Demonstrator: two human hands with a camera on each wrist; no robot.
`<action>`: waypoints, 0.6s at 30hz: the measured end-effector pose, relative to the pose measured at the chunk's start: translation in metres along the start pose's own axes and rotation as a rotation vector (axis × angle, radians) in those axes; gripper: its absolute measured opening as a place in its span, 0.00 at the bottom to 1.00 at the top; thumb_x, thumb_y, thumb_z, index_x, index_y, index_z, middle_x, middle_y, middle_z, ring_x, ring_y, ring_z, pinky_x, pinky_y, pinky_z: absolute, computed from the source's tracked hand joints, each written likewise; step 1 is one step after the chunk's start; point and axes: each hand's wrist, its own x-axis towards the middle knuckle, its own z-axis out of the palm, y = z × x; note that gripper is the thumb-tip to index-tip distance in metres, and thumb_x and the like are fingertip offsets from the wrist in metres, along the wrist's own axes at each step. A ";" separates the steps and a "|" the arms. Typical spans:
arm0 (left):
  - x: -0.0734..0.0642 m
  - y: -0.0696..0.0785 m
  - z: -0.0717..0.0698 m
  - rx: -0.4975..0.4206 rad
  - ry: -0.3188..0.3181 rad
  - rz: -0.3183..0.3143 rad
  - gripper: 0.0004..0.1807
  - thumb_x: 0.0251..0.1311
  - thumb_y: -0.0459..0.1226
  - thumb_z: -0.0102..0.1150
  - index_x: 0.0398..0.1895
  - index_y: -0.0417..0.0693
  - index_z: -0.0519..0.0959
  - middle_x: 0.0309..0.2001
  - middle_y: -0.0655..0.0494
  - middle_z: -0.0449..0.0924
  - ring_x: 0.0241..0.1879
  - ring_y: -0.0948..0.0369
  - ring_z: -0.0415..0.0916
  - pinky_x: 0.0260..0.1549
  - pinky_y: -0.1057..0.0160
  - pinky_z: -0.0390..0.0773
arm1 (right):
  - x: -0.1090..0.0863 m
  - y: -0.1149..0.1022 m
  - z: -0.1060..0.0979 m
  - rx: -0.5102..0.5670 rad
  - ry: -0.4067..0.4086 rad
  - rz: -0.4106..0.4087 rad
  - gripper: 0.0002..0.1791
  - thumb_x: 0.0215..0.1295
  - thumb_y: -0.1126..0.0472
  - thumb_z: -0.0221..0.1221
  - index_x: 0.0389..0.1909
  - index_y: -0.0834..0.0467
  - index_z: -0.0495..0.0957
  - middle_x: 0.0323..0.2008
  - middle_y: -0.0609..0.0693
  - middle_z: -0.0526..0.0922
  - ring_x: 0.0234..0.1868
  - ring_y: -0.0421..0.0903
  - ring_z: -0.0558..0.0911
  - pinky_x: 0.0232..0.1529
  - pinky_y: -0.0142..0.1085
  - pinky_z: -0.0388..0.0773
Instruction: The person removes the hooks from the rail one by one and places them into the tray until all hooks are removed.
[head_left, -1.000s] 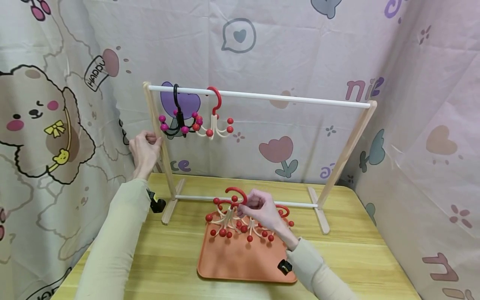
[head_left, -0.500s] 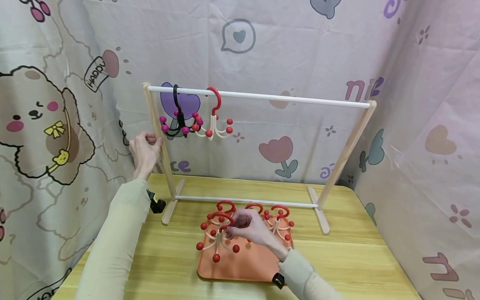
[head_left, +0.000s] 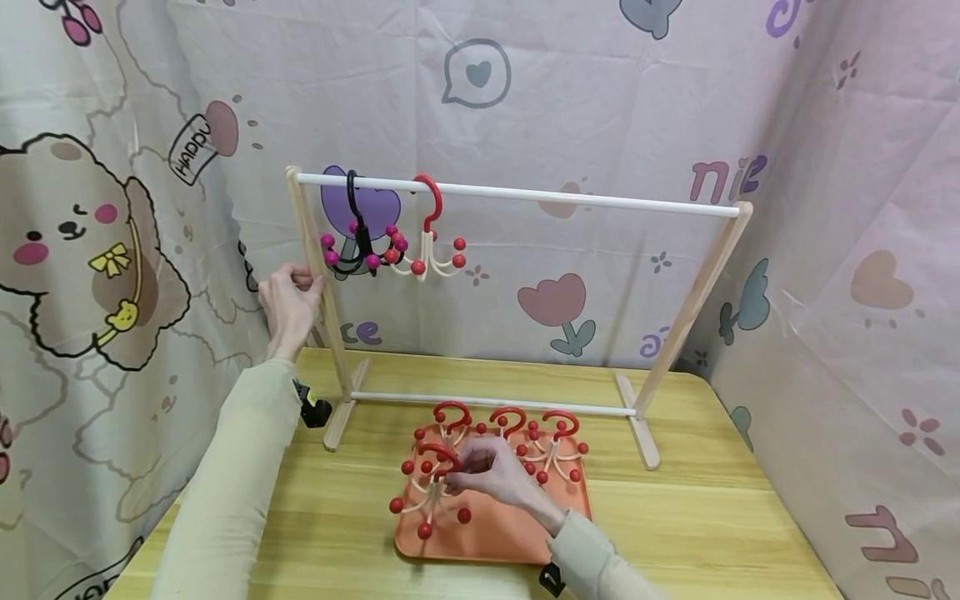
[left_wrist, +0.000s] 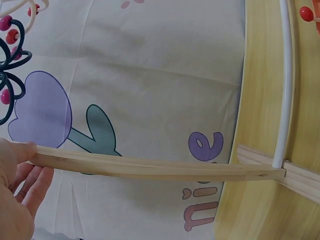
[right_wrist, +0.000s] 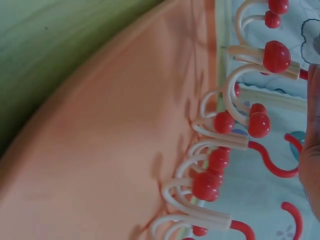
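Observation:
My left hand [head_left: 288,304] pinches the left wooden post [head_left: 332,333] of a small hanging rack, between thumb and fingers in the left wrist view. My right hand [head_left: 495,475] holds a claw hanger [head_left: 433,496] by its red hook. This hanger has cream arms tipped with red balls [right_wrist: 277,56] and is upright over the front left of an orange tray [head_left: 510,533]. Behind it on the tray stand similar hangers [head_left: 553,450], hooks up. From the rack's white top bar [head_left: 570,197] hang a black claw hanger [head_left: 362,237] with magenta balls and a red-hooked cream one [head_left: 427,250].
A white lower bar [head_left: 487,402] joins the rack's feet, close behind the tray. The right post [head_left: 693,308] rises from a wooden foot. Wood-grain table [head_left: 712,517] surrounds the tray, with printed cloth [head_left: 480,125] behind and on both sides.
My right hand has come down and toward the front left of the tray, bringing the red-hooked claw hanger away from the others. My left hand keeps its place on the post.

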 end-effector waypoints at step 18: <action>0.000 -0.001 0.001 0.000 0.012 0.011 0.14 0.66 0.36 0.62 0.48 0.33 0.81 0.46 0.33 0.85 0.54 0.42 0.73 0.62 0.48 0.64 | -0.003 0.018 0.005 -0.116 0.089 0.024 0.09 0.61 0.69 0.67 0.36 0.72 0.81 0.35 0.74 0.86 0.32 0.39 0.89 0.37 0.43 0.88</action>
